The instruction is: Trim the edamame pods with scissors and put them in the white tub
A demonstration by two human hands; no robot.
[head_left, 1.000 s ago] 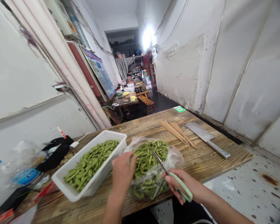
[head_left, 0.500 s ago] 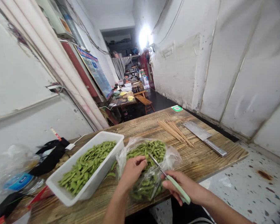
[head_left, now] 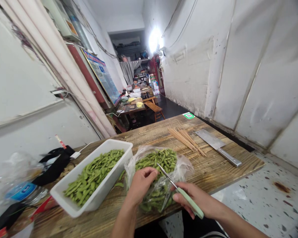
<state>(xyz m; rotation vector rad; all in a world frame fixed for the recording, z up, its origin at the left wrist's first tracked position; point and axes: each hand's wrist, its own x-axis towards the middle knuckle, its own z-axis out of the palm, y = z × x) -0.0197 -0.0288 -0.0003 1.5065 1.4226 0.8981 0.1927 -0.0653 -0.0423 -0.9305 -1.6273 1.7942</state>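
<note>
My right hand is wrapped round the pale green handles of a pair of scissors. The blades point up and to the left, nearly closed, over a clear plastic bag full of green edamame pods. At the bag's left side, my left hand has thumb and fingers pinched together close to the blade tips; whatever is between them is hidden. Left of the bag, a white plastic tub holds many more pods.
Thin wooden skewers lie behind the bag on the wooden table. A cleaver rests near the right edge. A plastic bottle, a white charger and dark cloth crowd the left side.
My left hand has shifted slightly right, nearer the scissor tips, and its fingers look more closed together. The right hand and scissors stay almost in place.
</note>
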